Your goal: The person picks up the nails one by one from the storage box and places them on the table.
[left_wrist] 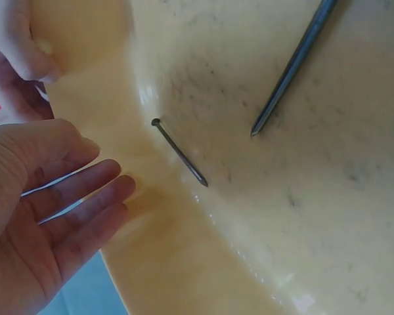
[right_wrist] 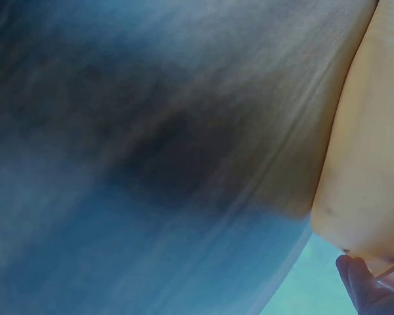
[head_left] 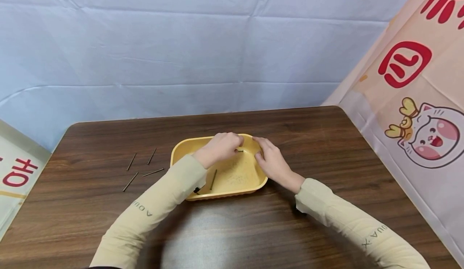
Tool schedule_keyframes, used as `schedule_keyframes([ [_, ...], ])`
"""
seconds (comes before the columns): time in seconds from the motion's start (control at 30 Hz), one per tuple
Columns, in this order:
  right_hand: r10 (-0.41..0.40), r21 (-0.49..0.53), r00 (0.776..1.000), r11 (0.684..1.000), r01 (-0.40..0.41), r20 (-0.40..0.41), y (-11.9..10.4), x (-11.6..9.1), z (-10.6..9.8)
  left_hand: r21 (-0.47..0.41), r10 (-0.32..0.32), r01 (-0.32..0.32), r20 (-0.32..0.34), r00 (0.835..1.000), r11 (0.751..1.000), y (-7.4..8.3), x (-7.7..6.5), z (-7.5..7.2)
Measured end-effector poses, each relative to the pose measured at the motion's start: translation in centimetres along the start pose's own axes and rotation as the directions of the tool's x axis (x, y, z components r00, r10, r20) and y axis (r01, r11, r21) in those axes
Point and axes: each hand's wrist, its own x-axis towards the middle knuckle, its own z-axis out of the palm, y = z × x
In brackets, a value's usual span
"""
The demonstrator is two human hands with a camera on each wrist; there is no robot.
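Observation:
A yellow plastic basin (head_left: 232,195) stands mid-table. Inside it lie a short nail (left_wrist: 180,154) against the foot of the far wall and a longer nail (left_wrist: 292,69) on the scuffed floor. My left hand (head_left: 222,146) reaches over the basin, its fingers loosely bent and apart, with nothing between them; in the left wrist view it hovers beside the short nail's head. At the right end, my right hand (head_left: 273,162) grips the basin's rim, thumb on the inner side. The right wrist view catches only its fingertips (right_wrist: 356,269) against the basin's outer wall.
Several loose nails (head_left: 153,172) are scattered on the dark wood table (head_left: 308,140) left of the basin. A pale cloth (head_left: 181,47) hangs behind the table's far edge, and a printed banner (head_left: 417,100) runs along the right side.

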Motion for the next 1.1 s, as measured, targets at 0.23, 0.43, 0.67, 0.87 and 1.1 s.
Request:
schedule_keyframes([
  [0.23,-0.011,-0.003,1.000,1.000,0.011,-0.010,0.0,-0.1,0.0,-0.016,0.006,-0.006,0.008,1.000,1.000,0.1,0.4,0.5],
  [0.43,-0.002,0.000,1.000,1.000,0.002,-0.003,0.0,0.0,0.0,0.018,0.024,-0.024,-0.011,1.000,1.000,0.1,0.7,1.0],
  [0.67,0.007,-0.002,1.000,1.000,-0.007,0.006,0.0,0.1,0.0,0.044,0.022,-0.022,-0.004,1.000,0.999,-0.1,1.0,1.4],
  [0.87,-0.006,0.000,1.000,1.000,0.006,-0.005,-0.1,0.0,0.0,0.047,0.024,-0.024,0.001,1.000,0.999,-0.2,1.1,1.8],
  [1.1,0.004,-0.004,1.000,1.000,-0.004,-0.005,-0.1,0.0,-0.1,0.078,0.006,-0.009,0.036,0.999,0.997,0.0,1.3,2.3],
])
